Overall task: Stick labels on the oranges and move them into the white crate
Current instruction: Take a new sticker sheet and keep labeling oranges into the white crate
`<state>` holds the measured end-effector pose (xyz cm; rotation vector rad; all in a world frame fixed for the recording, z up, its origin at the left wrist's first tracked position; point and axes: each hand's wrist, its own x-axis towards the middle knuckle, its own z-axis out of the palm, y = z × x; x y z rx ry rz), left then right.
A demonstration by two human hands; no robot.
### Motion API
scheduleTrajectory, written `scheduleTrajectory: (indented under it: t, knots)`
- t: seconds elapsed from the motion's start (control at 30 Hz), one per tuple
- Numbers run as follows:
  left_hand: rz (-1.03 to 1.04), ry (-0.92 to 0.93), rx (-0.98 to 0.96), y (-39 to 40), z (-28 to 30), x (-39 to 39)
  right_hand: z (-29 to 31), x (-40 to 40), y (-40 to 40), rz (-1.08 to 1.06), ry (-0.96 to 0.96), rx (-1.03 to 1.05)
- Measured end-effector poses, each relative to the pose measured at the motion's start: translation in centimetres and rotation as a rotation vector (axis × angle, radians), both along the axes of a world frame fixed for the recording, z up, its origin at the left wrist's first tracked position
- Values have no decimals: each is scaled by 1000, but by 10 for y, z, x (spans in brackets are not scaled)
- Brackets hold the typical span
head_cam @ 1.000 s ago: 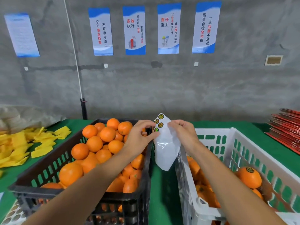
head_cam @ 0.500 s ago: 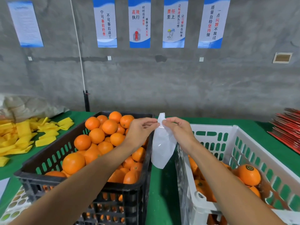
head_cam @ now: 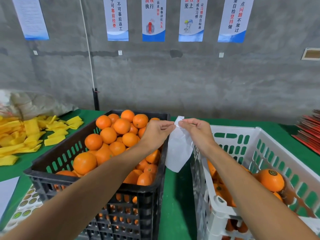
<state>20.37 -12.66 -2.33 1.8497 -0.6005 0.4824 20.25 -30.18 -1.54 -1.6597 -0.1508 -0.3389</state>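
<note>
A black crate [head_cam: 97,181] on the left is heaped with unlabelled oranges [head_cam: 122,126]. On the right stands the white crate [head_cam: 259,135], holding several oranges; one [head_cam: 271,180] shows a round dark label on top. Between the crates, both hands hold up a white label backing sheet [head_cam: 178,153] that hangs down bent. My left hand [head_cam: 155,134] pinches its top edge from the left. My right hand [head_cam: 195,132] pinches the same top edge from the right. The stickers on the sheet are hidden from view.
A green cloth [head_cam: 174,196] covers the table. Yellow foam sleeves [head_cam: 26,135] lie scattered at far left, another sticker sheet [head_cam: 26,205] lies at lower left, and a red stack [head_cam: 310,130] sits at the right edge. A grey wall with posters stands behind.
The sheet has turned, so the stickers seen a second ago no longer show. Both hands moved closer together at its top edge. The view has tilted down slightly.
</note>
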Motion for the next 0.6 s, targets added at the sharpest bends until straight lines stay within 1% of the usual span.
scheduleTrajectory:
  t: [0.13,0.2,0.37,0.43,0.47,0.5,0.57,0.6]
  knots:
    - [-45,5,-2,2,1,-4,-1,1,-1,-1,5,-2]
    - [-39,39,-24,4,0,-2,-1,1,0,2,7,-1]
    - [73,197,-137,7,-1,5,-1,1,1,-28,13,14]
    - [169,243,-129,22,1,9,-3,0,0,-33,23,6]
    - [238,227,-78,35,3,13,-3,-1,-1,-35,31,-2]
    - [316,172,34,51,6,17,-4,-2,-2,-39,41,-7]
    - [467,9,422,90,12,28,-6,-2,-3,-47,52,1]
    - [527,-44,621,107,13,32,-6,-2,-3,-48,52,5]
